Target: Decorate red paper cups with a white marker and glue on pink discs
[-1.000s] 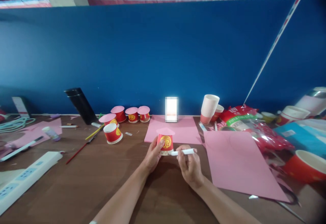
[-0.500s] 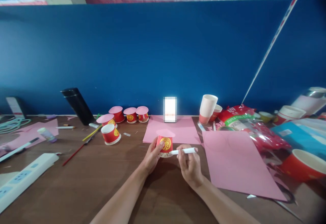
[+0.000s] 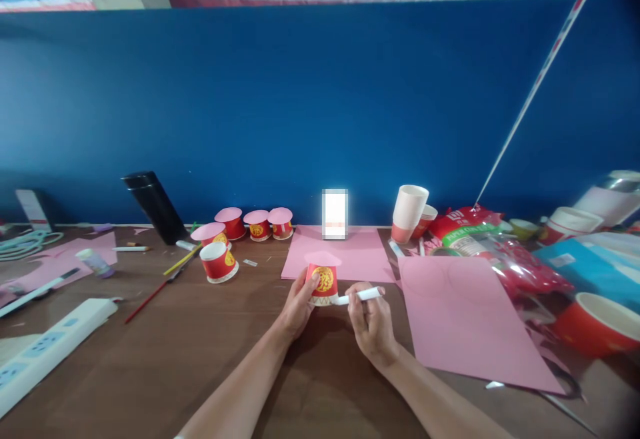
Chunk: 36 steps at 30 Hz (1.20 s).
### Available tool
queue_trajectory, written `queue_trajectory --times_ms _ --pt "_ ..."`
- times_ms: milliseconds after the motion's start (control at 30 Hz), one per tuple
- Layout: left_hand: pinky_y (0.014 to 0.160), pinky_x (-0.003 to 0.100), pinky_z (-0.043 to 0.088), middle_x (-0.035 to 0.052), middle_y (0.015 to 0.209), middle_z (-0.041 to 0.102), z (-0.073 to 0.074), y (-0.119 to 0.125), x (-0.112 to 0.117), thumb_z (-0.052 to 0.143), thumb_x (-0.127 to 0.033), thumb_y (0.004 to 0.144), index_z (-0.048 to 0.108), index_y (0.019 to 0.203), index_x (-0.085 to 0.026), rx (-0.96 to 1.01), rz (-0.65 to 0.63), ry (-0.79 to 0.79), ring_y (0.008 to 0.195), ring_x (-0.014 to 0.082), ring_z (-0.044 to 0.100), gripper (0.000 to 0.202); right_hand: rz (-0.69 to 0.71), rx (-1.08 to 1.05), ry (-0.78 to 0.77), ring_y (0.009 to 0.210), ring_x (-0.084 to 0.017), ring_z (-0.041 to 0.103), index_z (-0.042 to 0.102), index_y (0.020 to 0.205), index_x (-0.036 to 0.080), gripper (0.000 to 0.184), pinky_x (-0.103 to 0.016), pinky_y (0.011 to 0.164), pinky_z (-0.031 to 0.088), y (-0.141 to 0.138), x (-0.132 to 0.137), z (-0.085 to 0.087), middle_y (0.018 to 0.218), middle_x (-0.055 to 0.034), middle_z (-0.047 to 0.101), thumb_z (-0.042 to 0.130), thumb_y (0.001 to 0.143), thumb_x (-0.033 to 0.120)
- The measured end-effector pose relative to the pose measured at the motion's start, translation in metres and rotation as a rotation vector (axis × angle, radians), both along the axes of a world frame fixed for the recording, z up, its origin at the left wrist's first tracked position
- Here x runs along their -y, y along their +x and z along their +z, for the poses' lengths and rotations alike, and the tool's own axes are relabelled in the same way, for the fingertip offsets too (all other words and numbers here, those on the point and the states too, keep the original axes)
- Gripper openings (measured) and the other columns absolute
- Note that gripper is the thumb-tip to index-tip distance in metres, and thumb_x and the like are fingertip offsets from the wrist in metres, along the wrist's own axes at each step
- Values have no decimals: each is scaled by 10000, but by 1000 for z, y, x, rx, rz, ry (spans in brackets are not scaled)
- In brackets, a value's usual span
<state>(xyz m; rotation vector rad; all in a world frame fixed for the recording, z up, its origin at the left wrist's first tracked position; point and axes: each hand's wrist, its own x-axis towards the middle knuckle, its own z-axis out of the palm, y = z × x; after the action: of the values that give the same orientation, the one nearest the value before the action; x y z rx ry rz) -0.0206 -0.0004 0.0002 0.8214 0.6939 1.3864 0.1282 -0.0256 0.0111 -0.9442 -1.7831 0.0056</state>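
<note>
My left hand (image 3: 299,307) grips an upside-down red paper cup (image 3: 323,282) with a gold emblem and a pink paper disc on top. The cup stands on the brown table (image 3: 190,352), at the near edge of a pink sheet (image 3: 360,256). My right hand (image 3: 371,322) is closed round a white marker (image 3: 361,296), whose tip points left and touches the cup's lower rim.
Several red cups with pink discs (image 3: 260,224) stand at the back, one plain red cup (image 3: 219,262) nearer. A large pink sheet (image 3: 465,316) lies right, beside stacked cups (image 3: 409,212), a red packet (image 3: 475,236) and a red bowl (image 3: 595,322). A power strip (image 3: 45,346) lies left.
Both hands stay on the cup and marker with only slight shifts. The cup seems turned a little, its emblem now partly behind my left thumb.
</note>
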Motion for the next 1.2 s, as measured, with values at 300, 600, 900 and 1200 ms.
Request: queue_trajectory --times_ms 300,600,900,1200 --pt "801 321 474 75 987 679 1 0 1 621 -317 775 583 1082 -166 15 -26 4 918 218 627 344 14 -63 -87 635 -157 572 517 832 178 166 -284 625 454 2 -3 -4 702 -38 596 374 916 184" --pt "797 343 471 70 966 684 1 0 1 637 -336 759 584 1091 -175 3 -40 -9 868 218 638 373 16 -92 -108 599 -150 557 518 836 179 158 -281 611 453 4 -3 -2 676 -29 578 381 916 184" --pt "714 288 471 53 879 679 6 2 4 682 -346 710 613 994 -158 -17 17 -56 789 184 625 347 7 -95 -88 614 -148 566 517 839 176 149 -276 612 455 5 -4 -4 695 -32 584 386 911 175" --pt "755 295 469 69 965 682 1 -1 2 649 -347 745 608 1036 -167 -10 -19 -17 846 201 634 345 21 -64 -59 652 -164 567 515 836 182 147 -295 642 459 4 -6 -5 726 -45 604 389 910 186"
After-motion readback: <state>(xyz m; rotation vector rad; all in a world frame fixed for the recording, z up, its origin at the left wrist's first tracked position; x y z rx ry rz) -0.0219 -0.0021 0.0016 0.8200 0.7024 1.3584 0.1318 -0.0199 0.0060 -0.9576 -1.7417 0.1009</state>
